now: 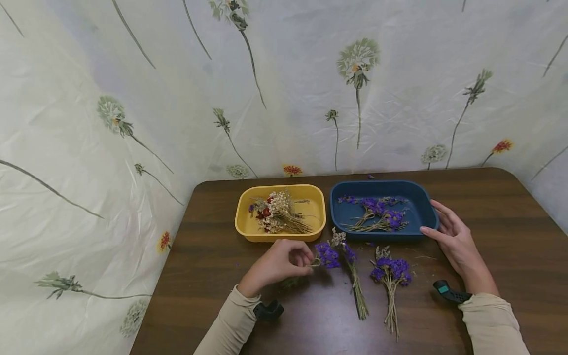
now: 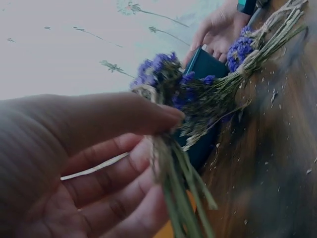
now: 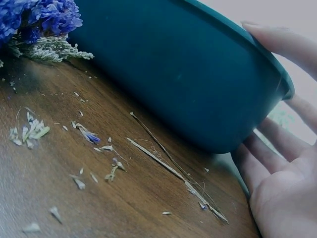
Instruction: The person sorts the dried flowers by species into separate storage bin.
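My left hand (image 1: 281, 262) pinches a small bunch of dried purple flowers (image 1: 327, 255) between thumb and fingers, at its twine-tied stems (image 2: 161, 148). The bunch is held above the table, its flower heads pointing right. At the right end of a blue tray (image 1: 381, 236), my right hand (image 1: 459, 246) holds the corner, thumb on the near rim and fingers along the end wall. Several purple bunches (image 1: 392, 220) lie inside that tray. Two more tied bunches lie on the table in front: a slim bunch (image 1: 358, 291) and a fuller bunch (image 1: 392, 272).
Left of the blue tray stands a yellow tray (image 1: 284, 237) holding cream and dark red dried flowers (image 1: 277, 212). Loose stems (image 3: 158, 158) and petal bits (image 3: 29, 131) litter the brown wooden table (image 1: 328, 328). A flower-printed sheet (image 1: 293, 98) hangs behind the table.
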Tool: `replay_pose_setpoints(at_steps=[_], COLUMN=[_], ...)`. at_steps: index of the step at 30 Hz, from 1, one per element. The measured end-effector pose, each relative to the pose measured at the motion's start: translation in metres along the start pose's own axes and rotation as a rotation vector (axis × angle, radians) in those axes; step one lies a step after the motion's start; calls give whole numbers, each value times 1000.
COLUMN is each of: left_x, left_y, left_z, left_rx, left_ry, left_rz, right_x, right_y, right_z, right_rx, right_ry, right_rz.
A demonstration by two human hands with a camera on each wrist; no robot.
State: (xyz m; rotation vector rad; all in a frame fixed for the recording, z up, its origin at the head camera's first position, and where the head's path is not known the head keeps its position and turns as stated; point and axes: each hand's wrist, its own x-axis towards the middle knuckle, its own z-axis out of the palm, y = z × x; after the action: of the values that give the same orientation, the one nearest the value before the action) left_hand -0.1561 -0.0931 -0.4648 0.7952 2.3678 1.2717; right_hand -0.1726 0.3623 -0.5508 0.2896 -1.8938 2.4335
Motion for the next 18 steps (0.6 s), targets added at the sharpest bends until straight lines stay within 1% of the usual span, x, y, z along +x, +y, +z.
replay_pose_setpoints(at_steps=[4, 8, 13, 15, 18], left_x=[0, -1, -2, -2, -1], left_y=[2, 4, 5, 5, 4], left_z=[1, 0, 0, 1, 3], left_rx=[-19, -29, -88, -87, -64], left_ry=[-5, -19, -11, -7, -6], left_rz=[21, 37, 55, 57, 56], right_x=[0, -1, 0, 1, 1], right_y=[0, 0, -1, -1, 0], right_z=[0, 0, 0, 0, 0], right_rx=[-27, -25, -32, -38, -27], right_ry=[17, 19, 30, 35, 23], right_rz=[9, 8, 9, 9, 2])
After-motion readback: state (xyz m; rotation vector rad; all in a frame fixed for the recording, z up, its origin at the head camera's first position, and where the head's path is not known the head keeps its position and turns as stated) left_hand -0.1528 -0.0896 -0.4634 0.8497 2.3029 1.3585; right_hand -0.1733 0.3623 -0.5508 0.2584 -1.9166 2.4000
